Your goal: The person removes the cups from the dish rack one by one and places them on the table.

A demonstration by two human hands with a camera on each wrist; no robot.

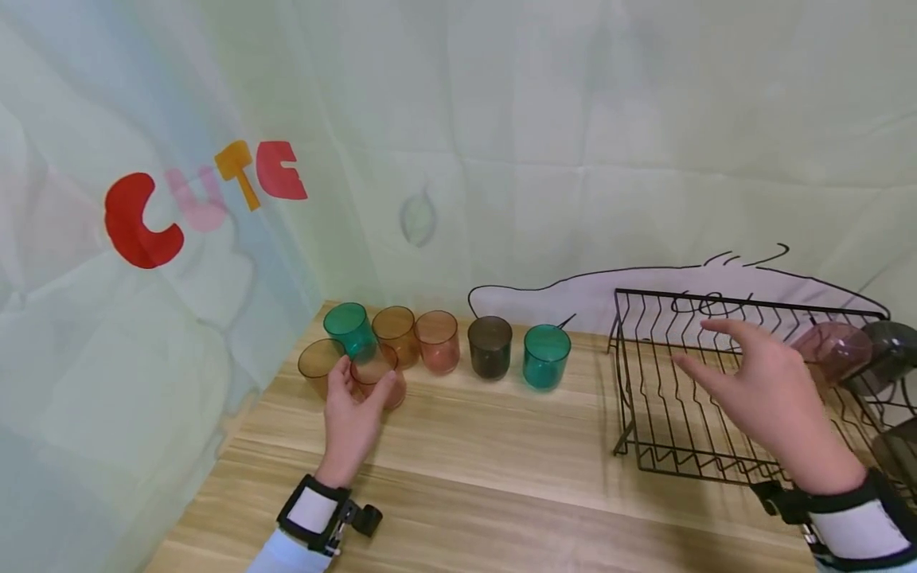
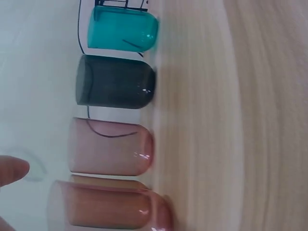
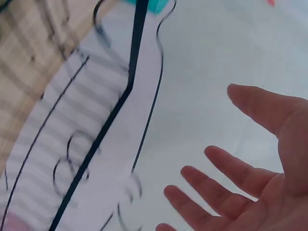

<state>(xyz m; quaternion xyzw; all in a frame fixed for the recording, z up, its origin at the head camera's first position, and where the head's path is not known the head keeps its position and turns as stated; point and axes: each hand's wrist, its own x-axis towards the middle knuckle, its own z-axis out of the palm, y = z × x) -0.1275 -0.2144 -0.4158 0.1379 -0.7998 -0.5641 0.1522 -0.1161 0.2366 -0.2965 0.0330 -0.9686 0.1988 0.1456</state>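
My left hand (image 1: 351,426) is at a clear pink cup (image 1: 374,368) at the front of a cluster, thumb and fingers spread about its rim. In the left wrist view a fingertip (image 2: 14,171) shows apart from the cup, above its rim. Close by stand an amber cup (image 1: 317,364), a teal cup (image 1: 348,328) and another amber cup (image 1: 394,334). Rightward follow a second pink cup (image 1: 437,342), a grey cup (image 1: 490,348) and a second teal cup (image 1: 547,357). Over the black wire rack (image 1: 628,390), my right hand (image 1: 777,398) holds nothing, thumb and fingers apart.
At the rack's right end sit a purplish cup (image 1: 834,350) and dark grey cups (image 1: 888,354). A printed cloth (image 1: 544,159) hangs behind the wooden table (image 1: 487,485), and another side of it borders the table at left.
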